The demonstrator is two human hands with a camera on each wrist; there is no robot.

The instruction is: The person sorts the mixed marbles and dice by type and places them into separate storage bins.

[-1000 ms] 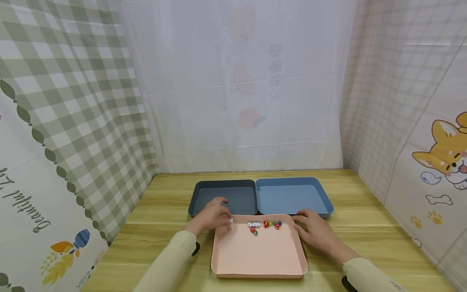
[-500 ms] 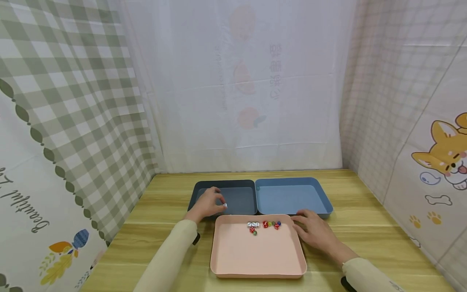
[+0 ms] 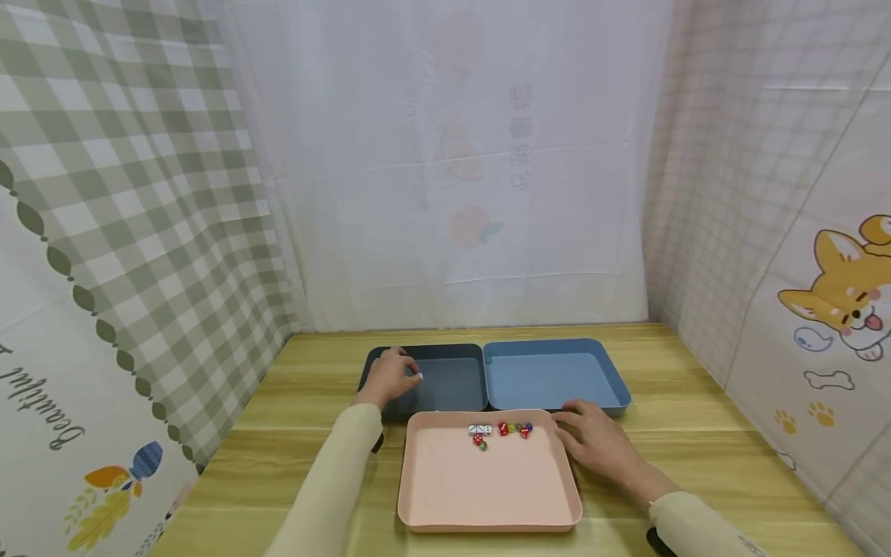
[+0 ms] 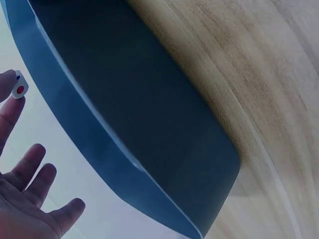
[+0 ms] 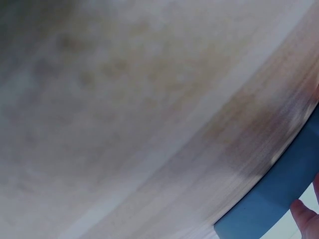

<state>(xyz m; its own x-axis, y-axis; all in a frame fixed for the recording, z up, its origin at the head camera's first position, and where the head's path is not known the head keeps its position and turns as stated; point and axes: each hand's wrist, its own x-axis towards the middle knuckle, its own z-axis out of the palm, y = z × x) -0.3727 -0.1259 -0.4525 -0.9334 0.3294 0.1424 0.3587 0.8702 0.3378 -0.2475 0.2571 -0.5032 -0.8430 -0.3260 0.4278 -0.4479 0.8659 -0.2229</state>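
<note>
My left hand [image 3: 390, 377] pinches a white die [image 4: 20, 85] between thumb and index finger, over the left part of the dark blue tray [image 3: 452, 379]. In the left wrist view the die shows a red dot, and the other fingers are spread. My right hand [image 3: 595, 439] rests at the far right corner of the pink tray [image 3: 487, 495], fingers relaxed and holding nothing. Inside the pink tray, near its far side, lie a row of white dice [image 3: 480, 430], red dice [image 3: 504, 428] and several small coloured balls [image 3: 518, 427].
A lighter blue tray [image 3: 557, 375] stands right of the dark one, with a small greenish ball [image 3: 489, 360] at its far left corner. All trays sit on a wood-grain table [image 3: 696, 433]. Fabric curtains [image 3: 452, 193] enclose the back and sides.
My left hand has moved forward from the pink tray's left far corner to over the dark blue tray, carrying the white die. My right hand has stayed in place.
</note>
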